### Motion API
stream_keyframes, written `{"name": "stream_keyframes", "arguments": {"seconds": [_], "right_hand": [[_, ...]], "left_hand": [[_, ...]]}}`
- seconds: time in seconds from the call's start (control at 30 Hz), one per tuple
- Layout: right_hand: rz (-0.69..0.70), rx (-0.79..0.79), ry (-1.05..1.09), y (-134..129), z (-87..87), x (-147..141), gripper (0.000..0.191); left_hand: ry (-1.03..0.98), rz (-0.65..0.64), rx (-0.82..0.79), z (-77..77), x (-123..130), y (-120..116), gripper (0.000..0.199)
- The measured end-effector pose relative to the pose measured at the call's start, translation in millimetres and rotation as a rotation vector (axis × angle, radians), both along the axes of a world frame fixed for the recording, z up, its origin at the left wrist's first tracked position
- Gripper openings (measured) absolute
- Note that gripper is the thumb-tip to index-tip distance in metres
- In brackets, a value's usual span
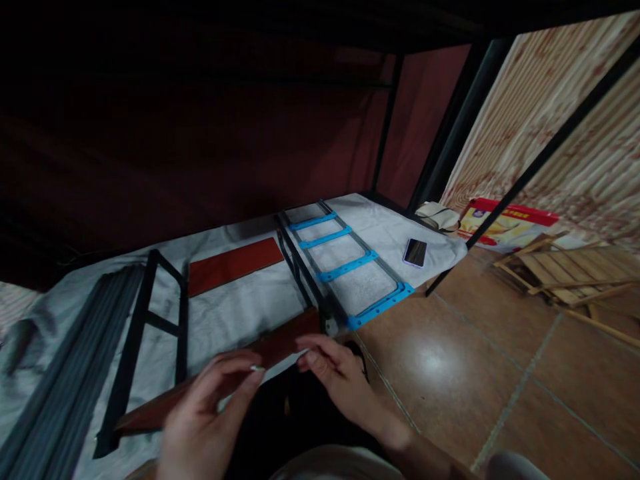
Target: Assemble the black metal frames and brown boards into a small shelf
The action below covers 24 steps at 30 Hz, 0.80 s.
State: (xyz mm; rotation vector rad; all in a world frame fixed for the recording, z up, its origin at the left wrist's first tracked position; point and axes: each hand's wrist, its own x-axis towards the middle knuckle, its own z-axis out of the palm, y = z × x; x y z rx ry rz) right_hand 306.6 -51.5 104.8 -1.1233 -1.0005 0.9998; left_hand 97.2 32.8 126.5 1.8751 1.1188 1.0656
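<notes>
My left hand (207, 413) is closed in a pinch on a small whitish piece (257, 368), too small to name. My right hand (345, 380) is beside it, thumb and fingertips together; whatever they hold is hidden. Both are over the reddish-brown front board (290, 339), which joins a black side frame (135, 333) on the left and dark rails (305, 267) on the right. Another reddish-brown board (235, 265) lies farther back on the white cloth (230, 320). Right of the rails is a grey frame with blue crossbars (350, 267).
Grey ribbed strips (80, 360) lie at the left. A phone (415, 253) rests on the cloth at the right. Beyond are a black post (540, 160), a red and yellow box (505, 223) and a folded wooden chair (580, 273) on the tiled floor (460, 353).
</notes>
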Motion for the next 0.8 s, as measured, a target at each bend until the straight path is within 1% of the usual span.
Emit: {"name": "stream_keyframes", "arguments": {"seconds": [0.07,0.1,0.13,0.2,0.27,0.33,0.4,0.47,0.53,0.6,0.67,0.73,0.8], "right_hand": [[0.037,-0.016,0.111,-7,2.0,-4,0.029],[0.034,-0.022,0.179,-10,1.3,-3,0.028],[0.024,-0.029,0.252,-12,-0.1,-1,0.027],[0.003,-0.051,0.381,-16,-4.3,7,0.027],[-0.007,-0.068,0.438,-19,-8.9,17,0.028],[-0.042,-0.08,0.39,-18,-14.3,32,0.026],[-0.137,-0.085,0.273,-11,-22.3,52,0.023],[-0.27,-0.087,0.136,2,-34.4,73,0.02],[-0.356,-0.087,0.022,20,-49.3,90,0.019],[-0.363,-0.081,-0.075,37,-63.6,100,0.019],[-0.33,-0.056,-0.178,50,-73.5,102,0.018],[-0.292,-0.028,-0.281,58,-77.5,99,0.017],[-0.255,-0.012,-0.347,62,-76.9,95,0.016]], "left_hand": [[0.003,-0.105,-0.098,9.5,47,-16,0.017],[-0.009,-0.127,-0.132,11.6,66,-21,0.018],[-0.014,-0.154,-0.171,12.1,82,-26,0.018],[-0.019,-0.202,-0.237,9.6,102,-32,0.02],[0.004,-0.245,-0.248,5.3,110,-33,0.02],[0.054,-0.253,-0.16,1.1,111,-28,0.019],[0.14,-0.211,-0.015,-2.6,110,-15,0.03],[0.267,-0.154,0.11,-6.2,108,3,0.042],[0.425,-0.141,0.18,-9.3,109,21,0.047],[0.576,-0.194,0.181,-11.4,112,34,0.053],[0.697,-0.271,0.129,-12.0,119,42,0.06],[0.775,-0.335,0.068,-11.9,126,45,0.063],[0.816,-0.371,0.04,-12.5,132,47,0.063]]}}
